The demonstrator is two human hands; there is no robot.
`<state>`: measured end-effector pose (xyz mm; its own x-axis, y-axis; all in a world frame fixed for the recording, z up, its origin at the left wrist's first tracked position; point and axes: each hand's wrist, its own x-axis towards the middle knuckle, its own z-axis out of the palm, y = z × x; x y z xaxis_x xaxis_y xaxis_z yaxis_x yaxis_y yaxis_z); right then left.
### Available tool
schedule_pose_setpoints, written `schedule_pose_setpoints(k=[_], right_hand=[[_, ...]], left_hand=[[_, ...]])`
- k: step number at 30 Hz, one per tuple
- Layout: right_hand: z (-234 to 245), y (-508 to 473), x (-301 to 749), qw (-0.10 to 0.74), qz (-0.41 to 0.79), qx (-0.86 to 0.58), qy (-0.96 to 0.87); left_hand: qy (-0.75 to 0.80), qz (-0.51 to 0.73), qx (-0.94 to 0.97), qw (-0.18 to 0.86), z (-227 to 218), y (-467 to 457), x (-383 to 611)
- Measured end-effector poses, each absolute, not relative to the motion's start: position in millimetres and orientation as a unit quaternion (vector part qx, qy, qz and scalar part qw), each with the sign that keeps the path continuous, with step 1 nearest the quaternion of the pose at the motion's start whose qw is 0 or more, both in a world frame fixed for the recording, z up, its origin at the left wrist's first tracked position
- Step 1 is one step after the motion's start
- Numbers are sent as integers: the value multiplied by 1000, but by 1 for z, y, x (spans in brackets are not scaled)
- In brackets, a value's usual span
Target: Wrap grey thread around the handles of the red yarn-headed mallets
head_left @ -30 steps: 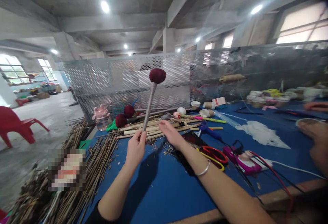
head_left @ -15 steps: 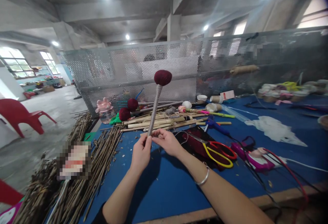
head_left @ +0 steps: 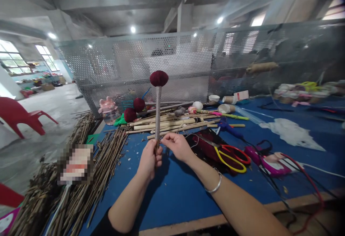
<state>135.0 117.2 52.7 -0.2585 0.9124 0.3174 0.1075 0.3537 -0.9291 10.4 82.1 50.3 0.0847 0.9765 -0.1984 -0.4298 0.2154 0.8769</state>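
Upright above the table stands a grey-wrapped stick [head_left: 158, 113] with a dark red padded ball [head_left: 159, 78] on top, like a mallet. My left hand [head_left: 149, 160] is closed round its lower end. Close to the stick's right side, my right hand [head_left: 178, 146] pinches thumb and fingers together. What it pinches, if anything, is too small to make out. Two more dark red balls [head_left: 139, 104] lie behind, to the left. Scissors [head_left: 229, 157] with red and yellow handles rest on dark red cloth [head_left: 206, 135] to the right of my right hand.
Thin brown twigs [head_left: 99, 178] are heaped along the left edge of the blue table [head_left: 172, 200]. Pale sticks [head_left: 167, 123] lie across the back, before a perforated metal screen [head_left: 167, 63]. A blue glue gun [head_left: 229, 131], white plastic [head_left: 291, 133] and cables lie on the right.
The stick has turned from leaning right to nearly vertical, and its ball has shifted left. My left fingers have wrapped further round the lower end. My right hand stays beside it, pinched.
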Motion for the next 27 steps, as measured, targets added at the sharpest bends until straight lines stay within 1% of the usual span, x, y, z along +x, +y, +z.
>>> schedule_pose_setpoints(k=[8, 15, 19, 23, 27], right_hand=[[53, 118, 136, 474, 520, -343, -622], [56, 121, 143, 487, 536, -317, -612], [55, 124, 148, 485, 546, -318, -605], [53, 125, 149, 469, 553, -339, -599], [50, 126, 146, 444, 560, -333, -616]], left_hand=[[364, 529, 314, 699, 48, 79, 13], [344, 554, 367, 663, 48, 77, 15], [344, 525, 390, 673, 45, 75, 17], [360, 502, 365, 697, 43, 74, 18], [385, 516, 361, 675, 42, 73, 19]])
